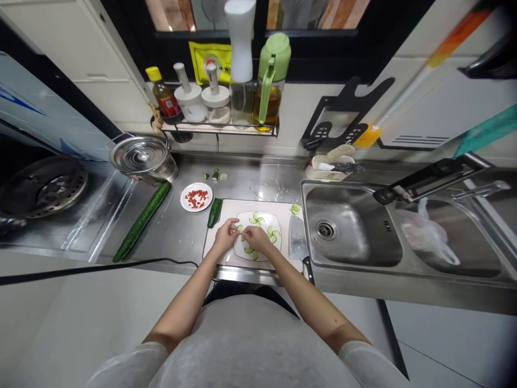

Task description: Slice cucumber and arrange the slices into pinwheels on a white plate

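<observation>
Over the left side of a white square plate [262,257], my left hand [226,236] is closed, with a small cucumber slice [239,229] at its fingertips. My right hand [257,238] pinches at the same slice from the other side, and its fingers partly hide it. Curved cucumber slices [273,234] lie on the plate in small pinwheel groups at the top, right and bottom. Beneath the plate is a pale cutting board [285,215]. A cleaver [298,237] rests along the board's right edge, below a few loose slices [295,208].
A cut cucumber piece [215,213] lies at the board's left edge. Beyond it are a small plate [183,200] of red bits, a whole cucumber [142,221] and a lidded steel pot [143,156]. The sink [355,231] is on the right; a seasoning shelf [242,128] hangs behind.
</observation>
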`<action>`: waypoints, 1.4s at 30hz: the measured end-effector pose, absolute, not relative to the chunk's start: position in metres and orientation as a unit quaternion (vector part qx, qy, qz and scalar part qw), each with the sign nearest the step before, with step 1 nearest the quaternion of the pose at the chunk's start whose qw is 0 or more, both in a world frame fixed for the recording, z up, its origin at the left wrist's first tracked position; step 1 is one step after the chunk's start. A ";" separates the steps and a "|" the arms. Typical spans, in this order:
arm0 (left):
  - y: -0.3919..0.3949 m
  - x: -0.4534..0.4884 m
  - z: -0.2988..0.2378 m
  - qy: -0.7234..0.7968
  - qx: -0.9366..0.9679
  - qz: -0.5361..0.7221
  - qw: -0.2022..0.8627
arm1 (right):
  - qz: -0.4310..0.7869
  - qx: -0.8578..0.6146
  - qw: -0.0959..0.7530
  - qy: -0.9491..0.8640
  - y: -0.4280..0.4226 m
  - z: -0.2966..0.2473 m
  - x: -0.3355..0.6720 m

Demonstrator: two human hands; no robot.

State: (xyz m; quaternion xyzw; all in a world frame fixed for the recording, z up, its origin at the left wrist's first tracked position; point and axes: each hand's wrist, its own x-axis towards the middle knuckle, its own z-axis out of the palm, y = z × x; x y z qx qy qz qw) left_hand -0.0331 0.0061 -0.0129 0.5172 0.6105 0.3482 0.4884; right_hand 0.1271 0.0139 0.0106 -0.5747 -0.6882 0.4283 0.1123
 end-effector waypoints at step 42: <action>0.002 -0.034 -0.018 0.589 0.748 0.217 0.217 | 0.212 -0.575 -0.044 -0.789 -0.007 0.002 0.117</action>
